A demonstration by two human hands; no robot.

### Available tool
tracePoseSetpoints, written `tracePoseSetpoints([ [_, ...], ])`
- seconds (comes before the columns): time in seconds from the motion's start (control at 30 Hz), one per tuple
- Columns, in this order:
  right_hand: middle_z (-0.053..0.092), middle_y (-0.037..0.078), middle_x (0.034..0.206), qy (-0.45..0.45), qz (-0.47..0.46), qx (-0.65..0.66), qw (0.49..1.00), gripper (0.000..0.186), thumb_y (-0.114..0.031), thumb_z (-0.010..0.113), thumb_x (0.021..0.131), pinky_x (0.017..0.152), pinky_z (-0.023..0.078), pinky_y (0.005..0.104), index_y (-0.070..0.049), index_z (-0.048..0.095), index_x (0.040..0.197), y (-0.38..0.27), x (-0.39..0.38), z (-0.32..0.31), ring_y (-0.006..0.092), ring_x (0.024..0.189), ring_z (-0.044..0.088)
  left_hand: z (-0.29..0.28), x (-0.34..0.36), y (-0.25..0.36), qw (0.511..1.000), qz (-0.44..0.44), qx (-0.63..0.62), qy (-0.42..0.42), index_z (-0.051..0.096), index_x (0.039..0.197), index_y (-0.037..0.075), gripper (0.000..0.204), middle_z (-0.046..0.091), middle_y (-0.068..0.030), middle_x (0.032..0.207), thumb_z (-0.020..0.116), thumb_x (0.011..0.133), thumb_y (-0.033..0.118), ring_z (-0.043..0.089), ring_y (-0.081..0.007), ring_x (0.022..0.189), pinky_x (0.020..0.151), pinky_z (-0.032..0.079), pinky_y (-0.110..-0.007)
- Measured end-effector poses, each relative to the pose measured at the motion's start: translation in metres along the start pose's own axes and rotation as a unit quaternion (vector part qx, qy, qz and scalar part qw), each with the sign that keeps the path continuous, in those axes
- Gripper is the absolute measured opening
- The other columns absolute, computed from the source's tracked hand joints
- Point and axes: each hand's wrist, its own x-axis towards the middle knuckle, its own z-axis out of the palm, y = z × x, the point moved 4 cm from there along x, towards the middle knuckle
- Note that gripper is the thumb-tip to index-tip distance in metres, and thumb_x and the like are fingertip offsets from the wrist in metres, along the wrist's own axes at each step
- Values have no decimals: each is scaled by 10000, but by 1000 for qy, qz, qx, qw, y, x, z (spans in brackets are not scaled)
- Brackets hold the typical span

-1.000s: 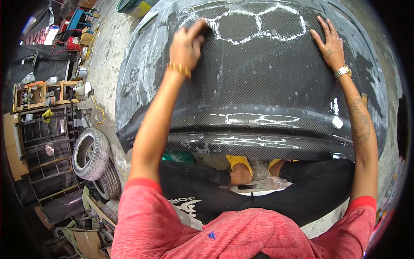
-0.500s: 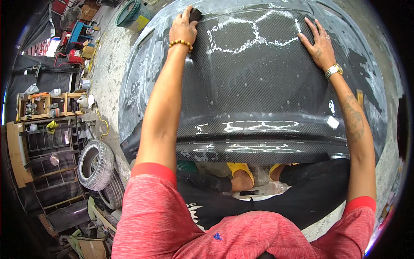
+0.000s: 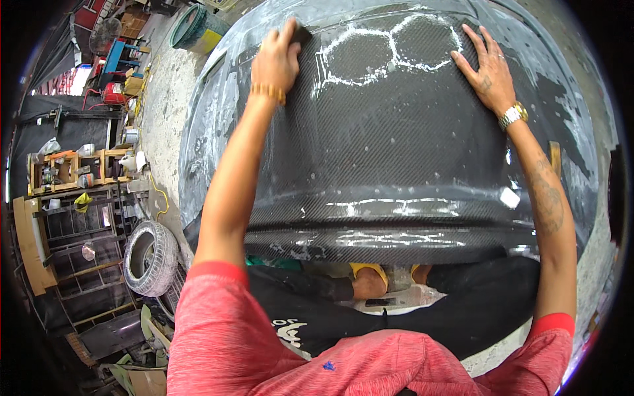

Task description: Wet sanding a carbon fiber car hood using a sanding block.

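Note:
A black carbon-fibre car hood (image 3: 383, 145) lies in front of me, its weave showing in the middle and hazy grey-white patches around the sides. My left hand (image 3: 274, 65), slightly blurred, is closed on a small dark block (image 3: 302, 35) near the far left of the bare weave. The block looks like a sanding block, and the fingers cover most of it. On the far right part of the hood rests my right hand (image 3: 489, 76), fingers spread and flat, holding nothing. White hexagon-shaped light reflections lie between the hands.
A green bucket (image 3: 196, 30) stands on the concrete floor beyond the hood's left side. Farther left are a tyre (image 3: 151, 258), a metal rack (image 3: 79, 244), a wooden shelf (image 3: 99, 165) with containers, and a yellow cord (image 3: 158, 191). My legs are against the hood's near edge.
My left hand has slid a little left and toward me with the dark block. My right hand stays on nearly the same spot. The whole view has shifted slightly.

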Motion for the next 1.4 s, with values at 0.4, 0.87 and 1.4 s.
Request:
tracePoseSetpoints([
  [0.4,419,239,1575,28,-7,-9,1000,729,-635,567,959,1155,382,544,-242,424,1557,-2,-2,3,474,1408,436,-71,-186,116,976,30,-108,-186,551,1377,15,498,630,-203,1175,679,896,48,602,-419,1024,917,514,-474],
  [0.87,420,265,1531,-49,62,50,996,741,-576,619,929,1169,341,551,-175,438,1526,-13,-2,-17,456,1411,405,-41,-105,119,997,19,-34,-62,573,1360,19,443,646,-222,1237,662,945,146,617,-439,1109,961,509,-498],
  [1.4,430,279,1518,-60,70,29,995,723,-569,615,930,1155,356,555,-190,446,1522,-30,0,-36,462,1391,426,-3,-12,93,1000,-16,-23,-12,600,1276,39,360,663,-210,1177,643,946,176,633,-424,1073,921,529,-479],
])
